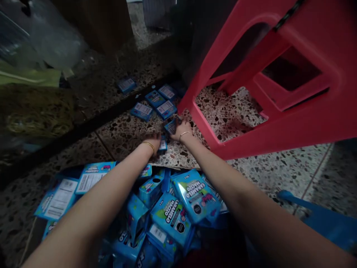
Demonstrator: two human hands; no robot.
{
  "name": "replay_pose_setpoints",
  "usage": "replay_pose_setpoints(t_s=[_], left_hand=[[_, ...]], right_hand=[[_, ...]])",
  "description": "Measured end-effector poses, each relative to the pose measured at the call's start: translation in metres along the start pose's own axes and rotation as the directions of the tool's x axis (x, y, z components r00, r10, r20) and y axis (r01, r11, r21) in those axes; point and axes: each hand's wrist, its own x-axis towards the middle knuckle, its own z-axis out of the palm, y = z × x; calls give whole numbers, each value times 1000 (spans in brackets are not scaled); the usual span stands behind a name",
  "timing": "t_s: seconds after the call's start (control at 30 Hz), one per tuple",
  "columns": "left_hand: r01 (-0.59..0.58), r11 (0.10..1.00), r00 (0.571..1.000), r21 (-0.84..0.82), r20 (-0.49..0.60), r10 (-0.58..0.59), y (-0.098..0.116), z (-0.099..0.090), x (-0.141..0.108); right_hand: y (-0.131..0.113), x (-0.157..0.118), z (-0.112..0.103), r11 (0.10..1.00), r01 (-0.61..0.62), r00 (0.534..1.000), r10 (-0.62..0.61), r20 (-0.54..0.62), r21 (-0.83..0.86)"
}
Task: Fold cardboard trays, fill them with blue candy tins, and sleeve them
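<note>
Both arms reach over a cardboard box [30, 234] filled with blue candy packs [173, 216] towards the speckled floor. My left hand [153, 144], with a gold bangle at its wrist, is on a small blue pack [163, 145]; its fingers are blurred and dark. My right hand [181, 130], wearing a thin bracelet, has its fingers closed around a blue pack [170, 126] on the floor. Just beyond them lie several more blue packs [166, 109], some with white label sides up.
A pink-red plastic stool [292, 130] lies at the right, close to my right hand. At the left are clear plastic bags [55, 41] and a bag of yellowish stuff [39, 115]. A dark strip crosses the floor. Something blue [329, 223] rests at lower right.
</note>
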Motion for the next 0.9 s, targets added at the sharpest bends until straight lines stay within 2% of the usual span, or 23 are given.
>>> replay_pose_setpoints(t_s=[0.07,0.17,0.23,0.3,0.33,0.4,0.43,0.5,0.57,0.63,0.7,0.77,0.8,0.83,0.87,0.9], left_hand=[[3,1000,1000,21,-3,-3,4,1,4],[13,1000,996,-24,-88,-15,-3,-19,-22],[47,992,966,-114,-246,-74,-13,-38,-58],[-63,978,896,-200,-443,-33,-21,-55,-111],[-126,962,874,-243,-486,-9,-22,-60,-143],[-252,913,856,-320,-514,56,-15,-58,-207],[-261,899,883,-351,-464,75,-8,-52,-237],[-310,903,890,-298,-425,165,14,-31,-283],[-365,893,899,-264,-350,264,43,-9,-311],[-405,885,895,-228,-296,333,73,11,-320],[-446,883,872,-146,-294,391,102,27,-316],[-522,852,808,-46,-346,477,123,37,-303],[-568,823,766,-17,-376,521,129,38,-296],[-610,792,724,-10,-412,553,129,37,-288],[-631,775,698,-28,-456,552,124,33,-282],[-625,778,688,-59,-511,515,112,28,-279]], right_hand=[[3,-1,-3,1000,4,999,-4,32,19],[13,-14,-22,992,70,998,-70,2,107],[24,-36,-48,971,157,984,-138,-111,183],[39,-71,-85,926,273,953,-224,-202,261],[46,-93,-104,892,336,934,-274,-229,302],[60,-141,-136,768,493,870,-446,-210,410],[65,-165,-146,679,565,813,-557,-172,469],[73,-208,-152,547,637,694,-714,-93,543],[77,-240,-142,501,674,600,-800,-6,542],[78,-264,-125,498,722,534,-843,70,480],[77,-281,-108,466,784,459,-880,122,410],[74,-291,-98,388,840,362,-922,140,380],[73,-292,-98,358,851,336,-934,126,384],[73,-292,-99,352,847,342,-934,100,398],[74,-289,-103,375,826,384,-921,68,420],[76,-285,-109,428,786,458,-888,43,447]])
